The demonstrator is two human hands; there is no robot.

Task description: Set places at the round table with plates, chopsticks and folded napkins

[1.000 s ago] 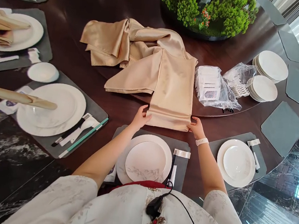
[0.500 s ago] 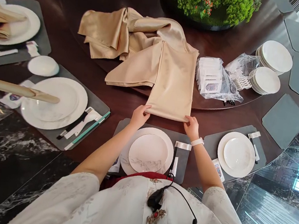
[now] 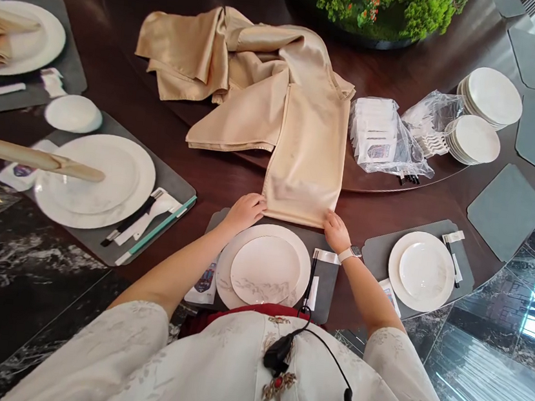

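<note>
A gold cloth napkin, folded into a flat rectangle, stretches toward me with its lower edge just past the plates. My left hand has its fingers closed at the lower left corner. The lower right corner is in the closed fingers of my right hand, which wears a white watch. Behind it lies a rumpled heap of more gold napkins. Right below my hands, a small plate rests on a larger plate, with black chopsticks at their right.
The round dark table carries grey placemats. Plastic-bagged packets and stacked white plates stand to the right, a green plant centrepiece at the back. At left, a rolled napkin extends over a plate setting, near a white bowl.
The folded napkin's near edge has come slightly toward me and now lies lower. My hands have shifted down to its sides, still at the two corners.
</note>
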